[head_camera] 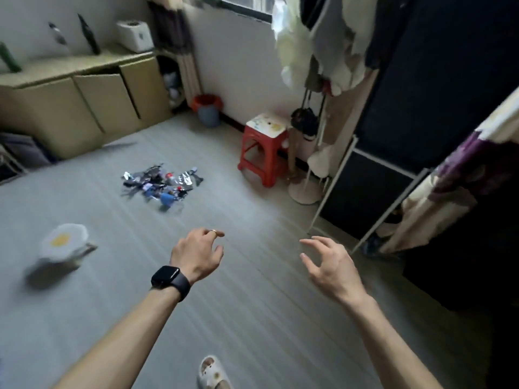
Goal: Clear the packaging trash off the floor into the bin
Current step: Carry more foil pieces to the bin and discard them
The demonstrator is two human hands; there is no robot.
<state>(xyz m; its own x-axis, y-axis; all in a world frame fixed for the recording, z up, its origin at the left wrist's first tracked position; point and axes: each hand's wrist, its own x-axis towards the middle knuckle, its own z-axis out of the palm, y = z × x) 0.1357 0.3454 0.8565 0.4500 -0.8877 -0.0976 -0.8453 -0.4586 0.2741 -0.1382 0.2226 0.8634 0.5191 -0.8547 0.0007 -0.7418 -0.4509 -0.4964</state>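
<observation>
A pile of packaging trash (pixel 161 183), shiny wrappers and small coloured scraps, lies on the grey floor in the middle of the room. A grey bin (pixel 207 109) with a red liner stands far back by the wall under the window. My left hand (pixel 198 254), with a black watch on the wrist and a ring, hovers above the floor, fingers loosely curled and holding nothing. My right hand (pixel 327 262) hangs beside it, fingers spread and relaxed, holding nothing too. Both hands are well short of the pile.
A red plastic stool (pixel 262 148) stands right of the pile near a coat stand (pixel 304 178) hung with clothes. Cardboard boxes (pixel 84 108) line the left wall. A small egg-patterned stool (pixel 63 244) sits at left. My slippered foot (pixel 212 372) is at the bottom. A dark wardrobe (pixel 407 136) fills the right.
</observation>
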